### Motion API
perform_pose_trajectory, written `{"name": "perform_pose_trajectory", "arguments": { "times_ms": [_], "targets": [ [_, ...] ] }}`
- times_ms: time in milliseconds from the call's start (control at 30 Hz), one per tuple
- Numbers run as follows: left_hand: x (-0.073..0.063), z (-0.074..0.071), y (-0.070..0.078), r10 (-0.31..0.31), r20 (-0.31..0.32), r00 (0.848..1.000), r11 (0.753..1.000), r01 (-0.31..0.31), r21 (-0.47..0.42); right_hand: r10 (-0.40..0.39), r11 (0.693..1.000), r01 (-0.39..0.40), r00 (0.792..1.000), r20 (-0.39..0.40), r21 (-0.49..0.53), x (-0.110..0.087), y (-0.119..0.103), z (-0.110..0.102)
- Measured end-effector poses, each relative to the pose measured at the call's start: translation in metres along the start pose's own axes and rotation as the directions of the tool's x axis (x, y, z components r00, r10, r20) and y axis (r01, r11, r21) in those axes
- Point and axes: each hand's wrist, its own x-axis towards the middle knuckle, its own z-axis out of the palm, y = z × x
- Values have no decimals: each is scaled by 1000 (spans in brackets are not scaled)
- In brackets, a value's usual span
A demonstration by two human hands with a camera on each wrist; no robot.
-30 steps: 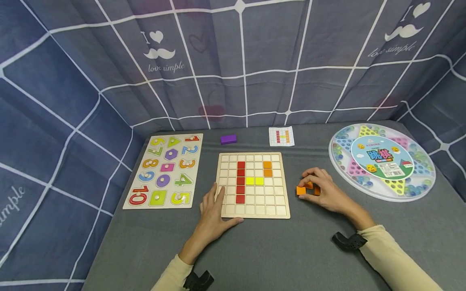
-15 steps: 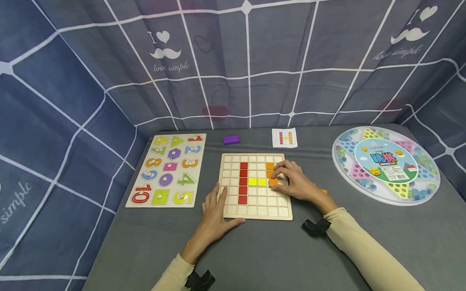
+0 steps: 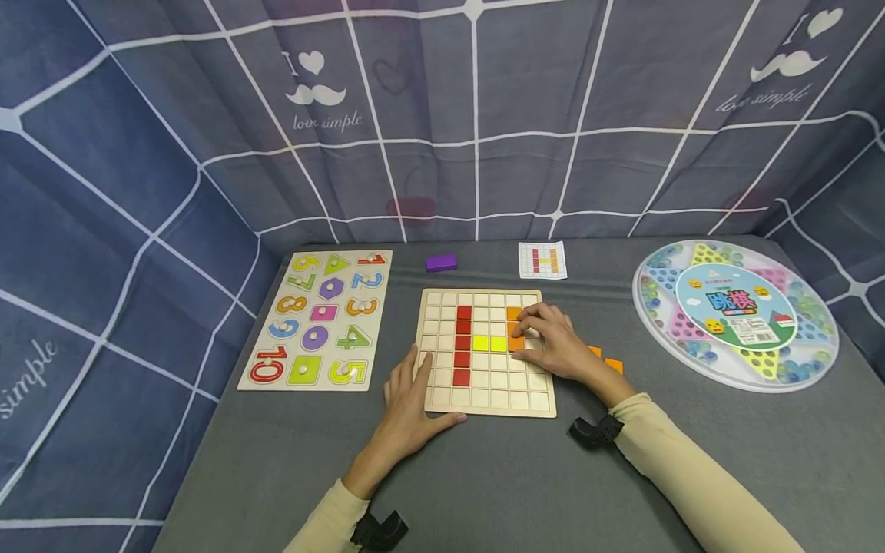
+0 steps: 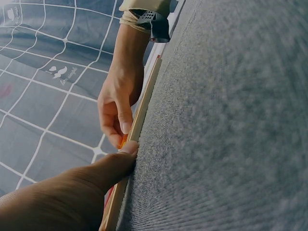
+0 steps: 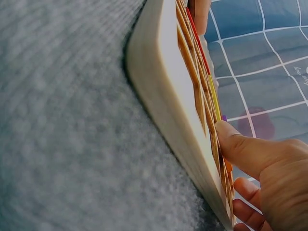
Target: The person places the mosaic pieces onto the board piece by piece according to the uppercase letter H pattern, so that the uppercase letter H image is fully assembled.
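Note:
A square wooden grid board (image 3: 477,399) lies flat in the middle of the head view. It carries a column of red blocks (image 3: 462,327), a pair of yellow blocks (image 3: 489,343) and orange ones near its right side. My right hand (image 3: 553,347) pinches an orange block (image 3: 515,345) between thumb and forefinger, at the cell directly below two other orange blocks. My left hand (image 3: 406,403) rests with extended fingers along the board's left edge, its thumb by the front edge. From the right wrist, the right thumb (image 5: 233,142) shows against the row of blocks.
Loose orange blocks (image 3: 613,366) lie right of the board, partly behind the right forearm. A number puzzle (image 3: 379,265) lies on the left and a round Chinese checkers set (image 3: 736,307) on the right. Behind the board are a purple block (image 3: 441,263) and a pattern card (image 3: 542,261).
My right hand has moved left from the loose orange blocks to the grid board, bringing one block to the orange column, where it now sits lower in line. The left hand stays put.

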Motion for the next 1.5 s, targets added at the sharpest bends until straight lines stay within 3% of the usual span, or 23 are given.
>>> {"name": "perform_pose_trajectory", "arguments": {
  "times_ms": [733,967,1133,1500],
  "targets": [
    [-2,1,1,4,3,1000,1000,-4,13,-1,1000,1,1000,10,-20,-4,1,0],
    [-1,0,1,6,-2,1000,1000,-5,10,-64,997,64,998,-16,-36,-8,3,-5],
    [-1,1,1,10,-10,1000,1000,-10,15,-74,996,71,996,-52,-52,-19,10,-15],
    [-1,1,1,21,-17,1000,1000,-21,12,-15,992,2,995,-96,-129,-54,31,-46]
  ]
}}
